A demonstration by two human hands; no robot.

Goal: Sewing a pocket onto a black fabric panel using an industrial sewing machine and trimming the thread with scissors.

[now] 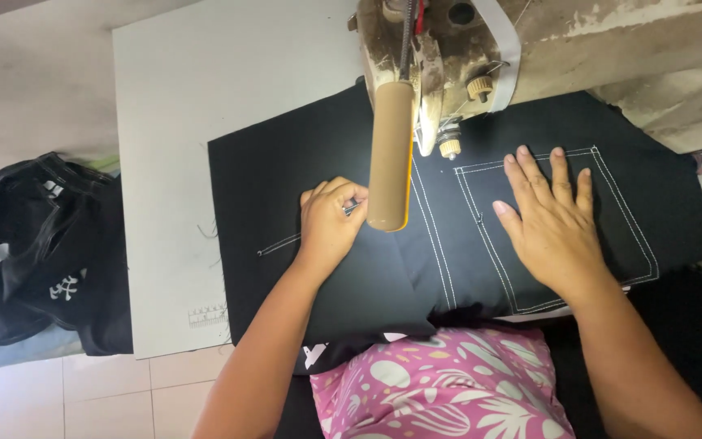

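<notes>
A black fabric panel (286,187) with white stitch lines lies on the white sewing table (172,122) under the head of a worn sewing machine (424,73). My right hand (548,223) rests flat, fingers spread, on a stitched rectangular pocket (611,211) of the fabric. My left hand (331,219) is curled on the fabric left of the needle area, pinching a small metal tool (353,208); most of the tool is hidden by the fingers and by a tan cylinder (390,154) in front.
A heap of black garments (42,252) lies to the left of the table. Pale floor tiles (83,398) show below it. My lap in pink patterned cloth (448,390) is at the bottom. The table's front edge carries a small ruler mark (207,315).
</notes>
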